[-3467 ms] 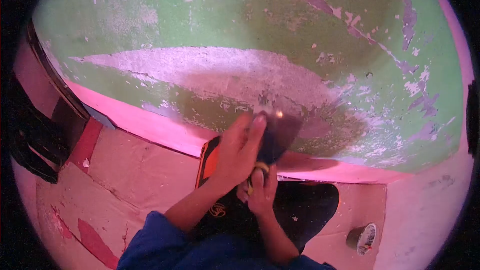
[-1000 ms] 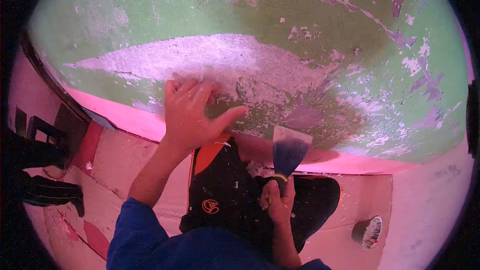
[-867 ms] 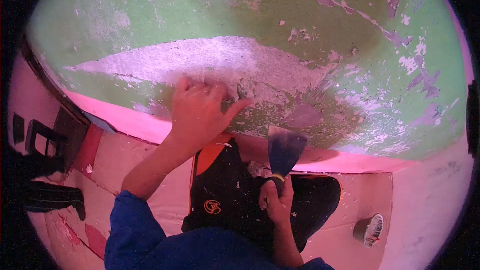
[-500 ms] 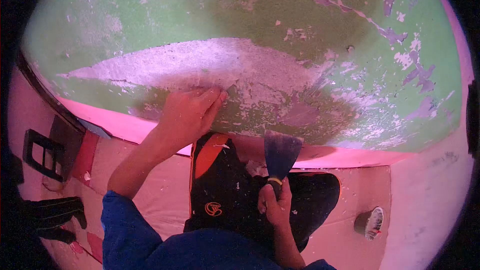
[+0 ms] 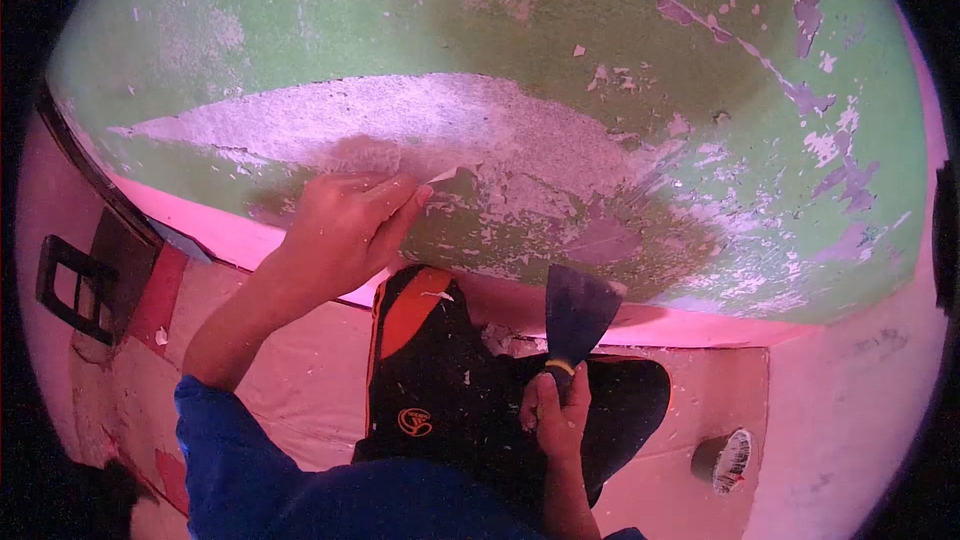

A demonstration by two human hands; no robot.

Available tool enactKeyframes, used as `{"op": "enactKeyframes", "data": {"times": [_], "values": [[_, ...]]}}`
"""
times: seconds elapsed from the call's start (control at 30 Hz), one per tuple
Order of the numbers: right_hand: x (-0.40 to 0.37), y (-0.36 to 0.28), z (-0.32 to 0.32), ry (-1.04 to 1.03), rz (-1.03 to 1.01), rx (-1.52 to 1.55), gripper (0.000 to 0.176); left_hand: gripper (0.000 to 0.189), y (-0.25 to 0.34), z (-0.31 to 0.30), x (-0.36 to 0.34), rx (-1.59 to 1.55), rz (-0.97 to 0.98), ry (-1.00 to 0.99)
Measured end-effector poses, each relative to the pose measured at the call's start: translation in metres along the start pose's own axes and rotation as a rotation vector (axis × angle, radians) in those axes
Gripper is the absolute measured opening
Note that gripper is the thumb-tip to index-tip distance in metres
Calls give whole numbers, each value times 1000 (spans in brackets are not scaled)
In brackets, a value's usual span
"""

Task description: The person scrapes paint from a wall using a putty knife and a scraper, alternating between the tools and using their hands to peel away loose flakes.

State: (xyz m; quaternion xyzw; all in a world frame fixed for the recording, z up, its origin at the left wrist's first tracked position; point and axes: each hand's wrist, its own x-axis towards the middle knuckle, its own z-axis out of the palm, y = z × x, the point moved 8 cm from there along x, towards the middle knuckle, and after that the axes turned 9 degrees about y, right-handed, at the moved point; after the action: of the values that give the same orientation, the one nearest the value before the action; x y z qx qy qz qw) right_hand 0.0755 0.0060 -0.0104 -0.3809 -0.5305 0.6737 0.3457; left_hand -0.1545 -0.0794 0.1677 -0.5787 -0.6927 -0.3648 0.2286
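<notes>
My left hand point(image 5: 350, 225) is against the wall point(image 5: 400, 20), thumb and fingertips pinched on a small pale paint flake point(image 5: 441, 177) at the lower edge of a bare patch point(image 5: 440, 115). The flake stands off the surface, its green paint peeling around it. In my right hand point(image 5: 557, 408) is a putty knife point(image 5: 580, 312), held by its handle above my lap with the wide blade pointing up toward the wall. The blade is apart from the wall's painted part.
My dark trousers point(image 5: 430, 370) carry scattered paint chips. To the right on the floor stands a small tub point(image 5: 722, 462) with a whitish rim. A dark frame-like object point(image 5: 75, 290) is at the left. A pink band point(image 5: 200, 220) runs along the wall's bottom.
My left hand has shifted slightly left, and the flake now shows lifted at its fingertips. The putty knife has moved a little right. Another person's legs at lower left have moved mostly out of sight.
</notes>
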Motion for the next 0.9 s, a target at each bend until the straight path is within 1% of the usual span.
{"op": "enactKeyframes", "data": {"times": [0.1,0.2,0.27,0.4,0.5,0.6,0.67,0.7,0.77,0.8,0.87,0.9], "values": [[0,4,1,-30,-23,-17,12,18,0,-6,1,20,18,-6],[-4,5,4,-36,-2,8,12,18,0,-17,-2,41,41,15],[-5,7,4,-31,15,19,13,16,-8,-18,-8,61,-15,-67],[-6,10,1,-28,1,6,13,19,-10,-34,-12,101,-60,-43],[-6,4,5,-30,-18,-25,13,20,-15,-41,-23,101,-107,-93],[-8,1,13,-59,-8,44,12,20,-20,-50,-32,84,-176,-68],[-9,4,15,-65,-4,56,11,26,-21,-58,-36,69,-211,-18],[-10,4,16,-67,-3,54,11,26,-22,-60,-40,70,-214,-16],[-11,3,20,-82,-22,3,11,25,-23,-71,-48,36,-214,69],[-12,3,22,-83,-22,1,11,25,-23,-76,-53,35,-217,70],[-14,4,26,-81,19,18,11,26,-35,-94,-68,50,-342,121],[-14,4,28,-87,21,17,11,26,-39,-101,-76,54,-346,122]]}}
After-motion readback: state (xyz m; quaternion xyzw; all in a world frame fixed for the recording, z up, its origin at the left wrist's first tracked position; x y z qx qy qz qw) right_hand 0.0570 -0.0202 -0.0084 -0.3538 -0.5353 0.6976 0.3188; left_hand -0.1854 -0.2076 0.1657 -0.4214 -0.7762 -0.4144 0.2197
